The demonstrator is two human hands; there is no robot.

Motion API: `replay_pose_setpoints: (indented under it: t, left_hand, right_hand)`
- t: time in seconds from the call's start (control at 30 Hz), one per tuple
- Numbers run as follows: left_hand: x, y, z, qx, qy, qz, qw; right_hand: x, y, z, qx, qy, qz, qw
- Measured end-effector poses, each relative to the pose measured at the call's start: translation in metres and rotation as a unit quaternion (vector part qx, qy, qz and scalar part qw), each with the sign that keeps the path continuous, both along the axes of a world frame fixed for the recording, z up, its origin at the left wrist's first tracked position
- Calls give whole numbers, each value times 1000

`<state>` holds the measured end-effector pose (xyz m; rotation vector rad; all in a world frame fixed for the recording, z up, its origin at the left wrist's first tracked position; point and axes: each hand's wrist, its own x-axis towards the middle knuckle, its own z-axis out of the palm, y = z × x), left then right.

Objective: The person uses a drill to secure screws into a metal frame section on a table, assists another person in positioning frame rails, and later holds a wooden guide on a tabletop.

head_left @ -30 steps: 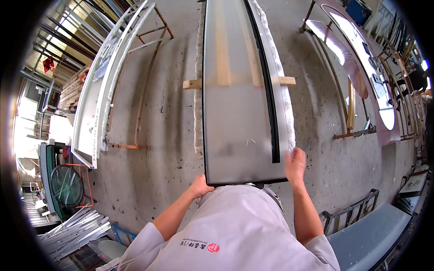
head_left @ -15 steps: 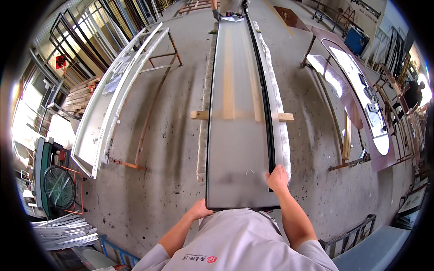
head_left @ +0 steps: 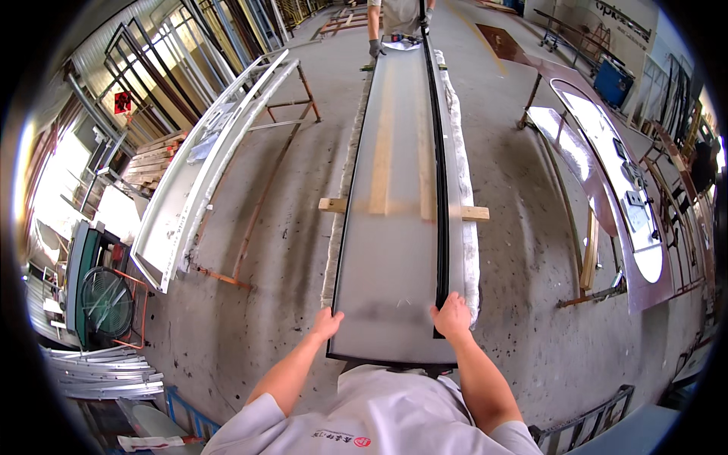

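Note:
A long frosted, translucent panel (head_left: 383, 296) with a thin black edge stretches away from my body. My left hand (head_left: 326, 324) is closed on its left edge, a little beyond the near corner. Along the panel's right part runs a long black profile bar (head_left: 440, 250). My right hand (head_left: 453, 315) is closed around the bar near its close end; the fingertips are partly hidden. At the far end stands another person, whose gloved hand (head_left: 377, 48) is at the panel's left corner. That person's other gloved hand (head_left: 428, 17) is at an upright black piece.
Padded rails (head_left: 465, 258) and a wooden crossbar (head_left: 331, 205) lie under the panel. On the left are a rack holding white frames (head_left: 163, 235) and a fan (head_left: 106, 302). To the right, another stand carries a brown panel (head_left: 644, 296). Metal strips (head_left: 106, 383) lie lower left.
My left hand has shifted from the near corner forward along the left edge. The panel's near end and the bar appear farther left. More of the other person shows as the view tilted.

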<state>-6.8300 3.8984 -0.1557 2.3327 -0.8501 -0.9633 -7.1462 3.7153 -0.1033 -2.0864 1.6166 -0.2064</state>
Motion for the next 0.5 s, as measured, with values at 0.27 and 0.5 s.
replay_pose_setpoints:
  t: [0.27, 0.5]
  left_hand:
    - [9, -68, 18, -35, 23, 86, 995]
    - [1, -71, 35, -13, -9, 45, 999]
  right_hand:
    - [-3, 0, 5, 21, -15, 22, 999]
    - [2, 2, 33, 41, 22, 4, 999]
